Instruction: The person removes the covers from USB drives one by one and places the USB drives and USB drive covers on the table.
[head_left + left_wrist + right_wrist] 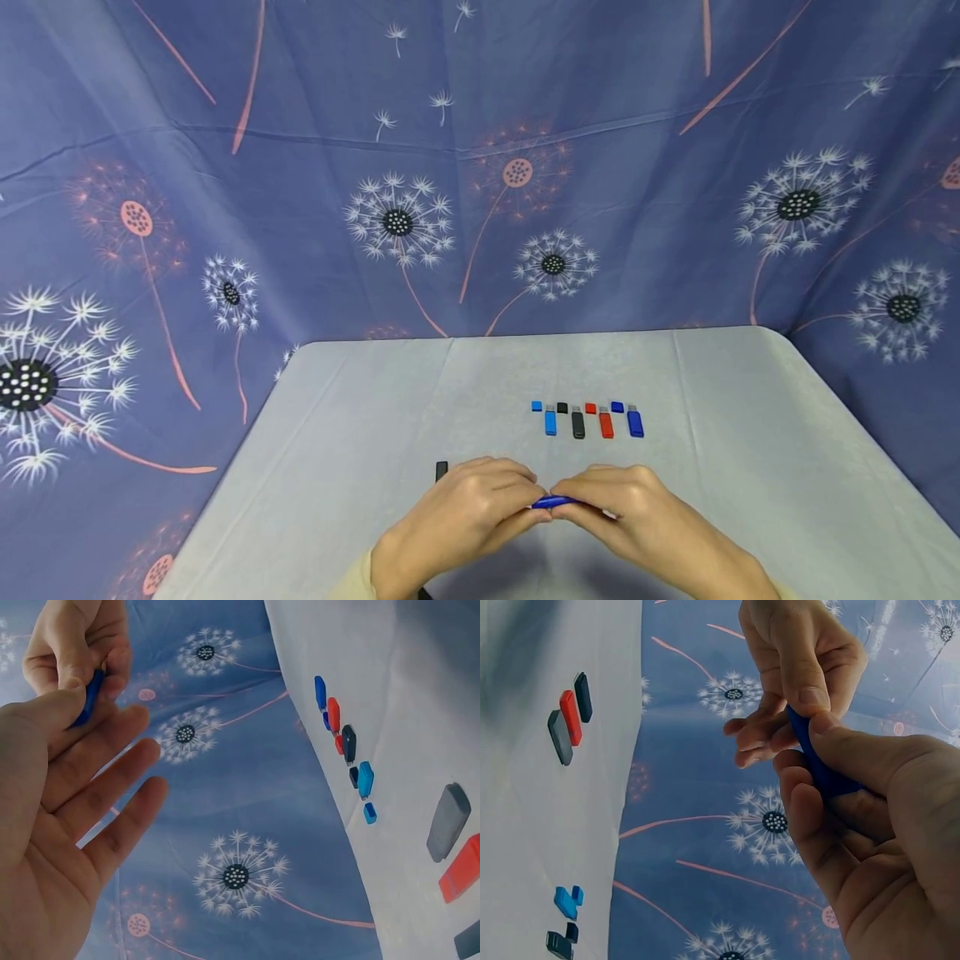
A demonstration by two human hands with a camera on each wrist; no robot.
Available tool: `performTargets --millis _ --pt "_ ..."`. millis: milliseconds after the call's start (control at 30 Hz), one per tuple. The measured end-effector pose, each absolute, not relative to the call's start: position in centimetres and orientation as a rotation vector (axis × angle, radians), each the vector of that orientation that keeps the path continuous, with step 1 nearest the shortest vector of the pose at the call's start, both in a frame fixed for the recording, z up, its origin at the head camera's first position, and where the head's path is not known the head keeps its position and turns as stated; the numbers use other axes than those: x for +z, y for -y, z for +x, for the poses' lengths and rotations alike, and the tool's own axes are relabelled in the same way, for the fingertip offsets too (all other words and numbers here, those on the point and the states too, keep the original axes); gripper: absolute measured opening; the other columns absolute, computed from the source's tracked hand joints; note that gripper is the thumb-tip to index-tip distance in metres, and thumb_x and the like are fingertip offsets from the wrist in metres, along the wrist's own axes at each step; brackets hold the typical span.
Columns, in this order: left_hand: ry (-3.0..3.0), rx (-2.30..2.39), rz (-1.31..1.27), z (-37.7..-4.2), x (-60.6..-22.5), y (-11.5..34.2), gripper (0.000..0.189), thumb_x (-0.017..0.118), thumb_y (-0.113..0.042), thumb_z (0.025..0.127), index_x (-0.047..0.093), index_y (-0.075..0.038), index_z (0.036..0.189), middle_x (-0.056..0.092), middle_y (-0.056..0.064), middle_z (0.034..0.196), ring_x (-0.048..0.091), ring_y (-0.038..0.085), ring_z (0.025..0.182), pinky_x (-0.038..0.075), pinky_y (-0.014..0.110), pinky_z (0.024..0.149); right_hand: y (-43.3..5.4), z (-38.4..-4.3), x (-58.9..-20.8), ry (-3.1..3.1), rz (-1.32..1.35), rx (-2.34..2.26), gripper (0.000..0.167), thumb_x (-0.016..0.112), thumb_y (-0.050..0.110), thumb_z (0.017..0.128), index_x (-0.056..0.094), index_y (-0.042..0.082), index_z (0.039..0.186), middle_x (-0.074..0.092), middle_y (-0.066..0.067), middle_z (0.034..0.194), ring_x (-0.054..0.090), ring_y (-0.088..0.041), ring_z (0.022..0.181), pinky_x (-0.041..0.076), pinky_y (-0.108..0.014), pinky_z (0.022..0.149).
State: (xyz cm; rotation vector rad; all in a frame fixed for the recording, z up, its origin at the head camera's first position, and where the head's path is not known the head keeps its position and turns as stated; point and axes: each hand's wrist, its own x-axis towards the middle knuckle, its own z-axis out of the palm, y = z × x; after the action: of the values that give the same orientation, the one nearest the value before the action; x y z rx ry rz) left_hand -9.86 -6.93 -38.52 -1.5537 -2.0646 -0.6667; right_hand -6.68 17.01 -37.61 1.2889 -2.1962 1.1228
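Over the near part of the table, both hands pinch a blue USB stick [553, 502] from opposite ends. My left hand [472, 500] has the left end between thumb and index finger, and its other fingers extend loosely in the left wrist view. At the other end, my right hand [645, 512] grips the stick, thumb on top and fingers curled beneath, as the right wrist view shows. Fingers cover much of the stick [825, 765], and the two thumb tips nearly meet over it.
Farther back lie uncapped USB sticks in light blue [551, 422], black [577, 423], red [606, 424] and dark blue [635, 422], each with its cap beside it. Grey [448, 823], red [461, 870] and black [583, 697] sticks lie near the left hand. A patterned curtain [480, 208] hangs behind.
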Motion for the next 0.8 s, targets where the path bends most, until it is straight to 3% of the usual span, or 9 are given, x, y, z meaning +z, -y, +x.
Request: performTargets --millis 200,333,400,533,667,800 --pt "2.045 -0.699 -1.588 -10.2 -38.6 7.0 0.015 0.065 -0.021 0.104 0.073 -0.019 0.091 0.074 -0.012 0.09 0.07 0.002 0.098 0.052 0.017 0.097 -17.3 -6.6 -37.7 2.204 1.287 1.082 0.027 0.075 0.001 0.092 0.075 0.021 0.11 0.072 0.016 0.094 0.057 0.008 0.075 0.045 -0.003 0.066" --pt "1.993 -0.735 -1.523 -10.9 -38.7 9.1 0.022 0.067 -0.015 0.101 0.069 -0.016 0.08 0.07 -0.009 0.078 0.072 0.007 0.093 0.056 0.02 0.093 -19.3 -7.0 -37.7 2.106 1.12 0.968 0.008 0.074 0.012 0.096 0.078 0.014 0.102 0.074 0.009 0.089 0.059 0.005 0.072 0.046 -0.004 0.061" --pt "1.993 -0.79 -1.463 -11.2 -39.0 10.9 0.02 0.068 -0.011 0.099 0.069 -0.015 0.079 0.069 -0.008 0.077 0.073 0.009 0.09 0.057 0.02 0.088 -21.0 -7.1 -37.7 2.078 0.991 0.92 0.01 0.075 0.019 0.097 0.08 0.011 0.097 0.075 0.006 0.085 0.061 0.004 0.071 0.046 -0.005 0.057" --pt "2.077 -0.889 -1.399 -11.6 -39.7 13.3 0.007 0.071 -0.009 0.098 0.075 -0.013 0.101 0.073 -0.007 0.092 0.071 0.009 0.091 0.056 0.017 0.084 -23.2 -7.2 -37.8 2.102 0.867 0.894 0.011 0.08 0.023 0.091 0.082 0.012 0.094 0.075 0.006 0.082 0.054 0.009 0.066 0.04 -0.004 0.052" --pt "2.147 -0.875 -1.403 -11.7 -40.3 13.3 0.023 0.069 -0.009 0.099 0.073 -0.008 0.122 0.074 -0.004 0.107 0.07 0.008 0.096 0.054 0.014 0.085 -23.2 -7.5 -38.2 2.102 0.865 0.89 0.013 0.087 0.016 0.082 0.082 0.016 0.094 0.073 0.009 0.084 0.053 0.008 0.067 0.039 -0.005 0.053" --pt "2.147 -0.894 -1.388 -11.7 -40.7 12.8 0.031 0.068 -0.008 0.1 0.069 -0.005 0.131 0.07 0.0 0.117 0.065 0.005 0.09 0.051 0.008 0.078 -22.6 -7.6 -38.3 2.139 0.825 0.896 0.021 0.091 0.009 0.075 0.082 0.019 0.091 0.07 0.01 0.09 0.054 0.008 0.071 0.042 -0.007 0.056"
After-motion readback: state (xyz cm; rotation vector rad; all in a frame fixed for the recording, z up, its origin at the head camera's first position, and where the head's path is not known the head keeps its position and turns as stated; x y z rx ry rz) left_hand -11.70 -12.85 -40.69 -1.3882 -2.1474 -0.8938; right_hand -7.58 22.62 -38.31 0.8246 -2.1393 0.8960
